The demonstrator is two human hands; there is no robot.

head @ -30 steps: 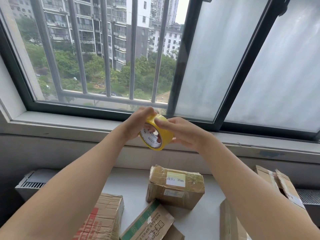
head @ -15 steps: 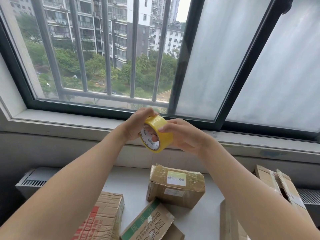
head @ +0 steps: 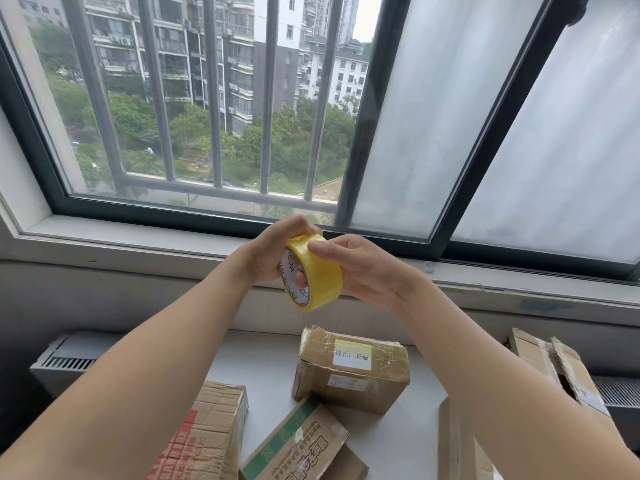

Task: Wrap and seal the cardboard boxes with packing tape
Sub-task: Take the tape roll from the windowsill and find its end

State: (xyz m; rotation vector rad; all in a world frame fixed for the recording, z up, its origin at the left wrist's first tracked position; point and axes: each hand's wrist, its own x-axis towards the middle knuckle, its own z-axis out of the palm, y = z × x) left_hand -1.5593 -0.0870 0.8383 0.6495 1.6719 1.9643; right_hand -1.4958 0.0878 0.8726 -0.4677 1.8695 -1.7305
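Note:
A yellow roll of packing tape is held up in front of the window sill, above the boxes. My left hand grips it, fingers through the core and over the top edge. My right hand cups the roll's right side, thumb pressed on the outer tape surface. Below on the white table sits a small taped cardboard box with a white label. A box with red print and a box with green print lie nearer me.
More cardboard boxes lie at the right: an opened one and another partly behind my right forearm. A barred window and its sill run behind. A white radiator sits at the left.
The roll has turned slightly in my hands and tilted, with my right thumb shifting along its outer surface. Both hands stay at the same height.

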